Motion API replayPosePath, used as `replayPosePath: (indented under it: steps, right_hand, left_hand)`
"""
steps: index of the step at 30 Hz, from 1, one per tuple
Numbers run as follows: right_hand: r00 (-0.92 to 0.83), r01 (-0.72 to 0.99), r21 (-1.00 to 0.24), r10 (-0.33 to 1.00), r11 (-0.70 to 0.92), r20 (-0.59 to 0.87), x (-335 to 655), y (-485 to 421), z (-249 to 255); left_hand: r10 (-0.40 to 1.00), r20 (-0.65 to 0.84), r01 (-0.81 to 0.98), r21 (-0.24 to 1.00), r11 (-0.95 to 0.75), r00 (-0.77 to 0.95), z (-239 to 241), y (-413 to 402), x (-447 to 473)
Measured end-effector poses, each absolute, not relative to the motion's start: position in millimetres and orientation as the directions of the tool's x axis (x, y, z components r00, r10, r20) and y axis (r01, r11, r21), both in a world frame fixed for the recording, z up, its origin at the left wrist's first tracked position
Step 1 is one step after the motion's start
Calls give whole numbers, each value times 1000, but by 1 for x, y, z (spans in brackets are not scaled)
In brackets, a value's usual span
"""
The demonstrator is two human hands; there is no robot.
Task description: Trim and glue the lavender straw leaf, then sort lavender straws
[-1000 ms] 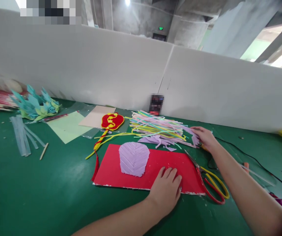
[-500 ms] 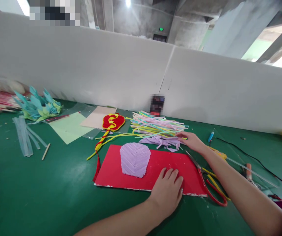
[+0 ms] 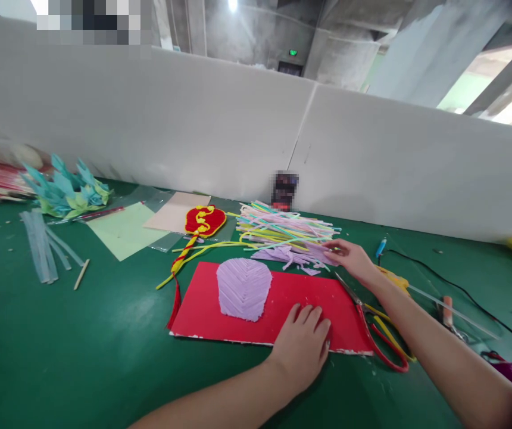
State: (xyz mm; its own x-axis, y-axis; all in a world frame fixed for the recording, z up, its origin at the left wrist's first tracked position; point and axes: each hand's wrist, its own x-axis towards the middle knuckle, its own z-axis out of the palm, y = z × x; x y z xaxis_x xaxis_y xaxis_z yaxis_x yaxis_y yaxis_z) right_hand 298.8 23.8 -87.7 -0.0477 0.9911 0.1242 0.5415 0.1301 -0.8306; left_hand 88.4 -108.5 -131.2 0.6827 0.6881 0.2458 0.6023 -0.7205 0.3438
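Head cam: R hand (image 3: 350, 259) is bent, its fingertips right at the purple strips (image 3: 299, 257); can't tell if it's pinching any. Compared w/ 1 sec ago, it's come in left, & the loose purple bits now sit closer to the rest. So prob. they're now in one bunch, easy to reach. Just past them, to the hand's far left, is the big pile of thin sticks (image 3: 278, 225), pink, yellow, green etc. Nearer than R hand, L hand (image 3: 301, 336) lies flat on the red board (image 3: 298, 290), fingers a bit apart, holding nothing; it's hardly moved. Left of L hand, on the same board: purple pad (image 3: 243, 292) w/ slanty lines. Right of L hand: scissors (image 3: 363, 308), w/ red + yellow handles. Right of R hand: yellow tool (image 3: 393, 278), partly hidden by the arm.
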Motion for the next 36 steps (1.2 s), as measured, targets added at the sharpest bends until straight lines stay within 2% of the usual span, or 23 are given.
replayPosePath:
  steps: [3,6,11,16,22,26,29,32,36]
  right_hand:
    - [-97,524,-846,994,100,58,296,20,-101]
    - [-176,570,-809,983,147,55,296,20,-110]
    - [-280,734,-577,933,359,225,296,18,-105]
    - [-528,702,-471,834,534,158,289,10,-103]
    - [-439,744,-458,873,486,214,286,16,-116]
    - [-364,789,-389,872,475,327,266,20,-108]
    - [-245,816,-439,913,376,327,240,21,-104]
    - [-124,729,-639,966,244,228,219,25,-108]
    - [-62,606,-783,990,139,128,217,32,-114]
  left_hand:
    - [694,248,607,345,-716,676,-132,-109,89]
    - [693,251,607,345,-716,676,-133,-108,90]
    - [690,257,604,341,-720,677,-133,-108,89]
    - [689,270,603,340,-721,672,-134,-108,90]
    - [689,272,601,343,-722,672,-134,-108,90]
    - [686,268,600,338,-725,677,-133,-108,89]
    - [677,263,593,335,-733,688,-132,-108,89]
    - [673,260,590,334,-735,692,-133,-108,88]
    - [671,262,586,336,-737,693,-133,-108,88]
